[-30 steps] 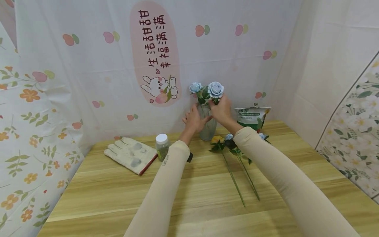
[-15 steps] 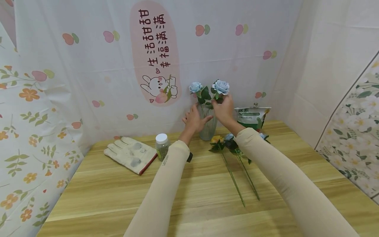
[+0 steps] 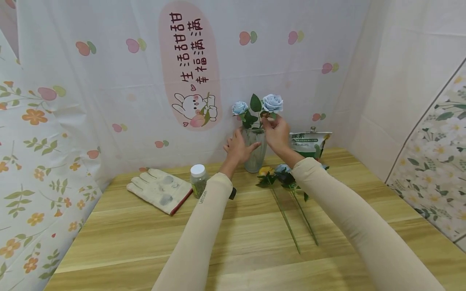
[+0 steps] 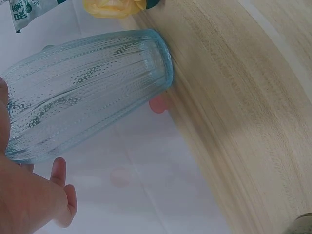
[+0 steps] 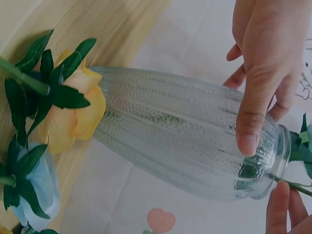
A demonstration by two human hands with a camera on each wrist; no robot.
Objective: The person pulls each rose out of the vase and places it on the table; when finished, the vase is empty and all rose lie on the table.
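We see a right hand (image 3: 277,133) pinching the stem of a blue rose (image 3: 272,103) just above the mouth of a glass vase (image 3: 257,157), its upper part gripped by the left hand (image 3: 238,149). A second blue rose (image 3: 240,108) rises from the upright vase. Beyond, we see a yellow rose (image 3: 266,171) on the wooden table (image 3: 247,250), a clipped bag (image 3: 309,144) at right, and a white-lidded jar (image 3: 198,184) beside a glove (image 3: 160,190) at left.
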